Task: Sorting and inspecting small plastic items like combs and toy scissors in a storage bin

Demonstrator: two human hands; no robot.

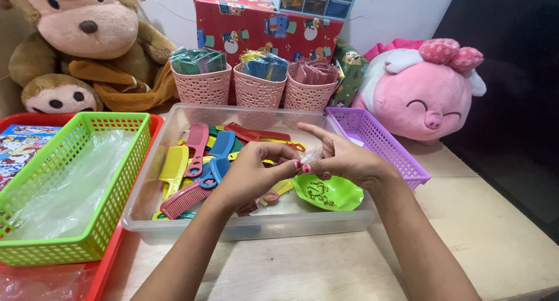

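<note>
Far left: big monkey plush against the wall, smaller monkey head below it. Red tray holds a green mesh basket with clear plastic bags inside.

Centre: clear plastic bin full of coloured combs, mostly pink, blue, yellow. Behind it, three pink mesh cups stuffed with small packets, in front of a red gift-wrap box.

Left hand: forearm comes up from bottom centre, wrist bent inward, fingers curled, thumb and fingertips pinched shut on the left edge of a small clear plastic bag. Red nail polish visible.

Right hand: forearm comes in from bottom right, palm down, thumb and lower fingers pinching the same bag from the right, index finger extended out toward the far left. Both hands meet fingertip to fingertip, held over the bin's right half.

Bag sits between the two hands, just above a green leaf-shaped dish with small dark bits in it; dish rests in the bin's right end.

Right: purple mesh basket touching the bin's corner, pink pig plush behind it. All on a pale wooden table.
</note>
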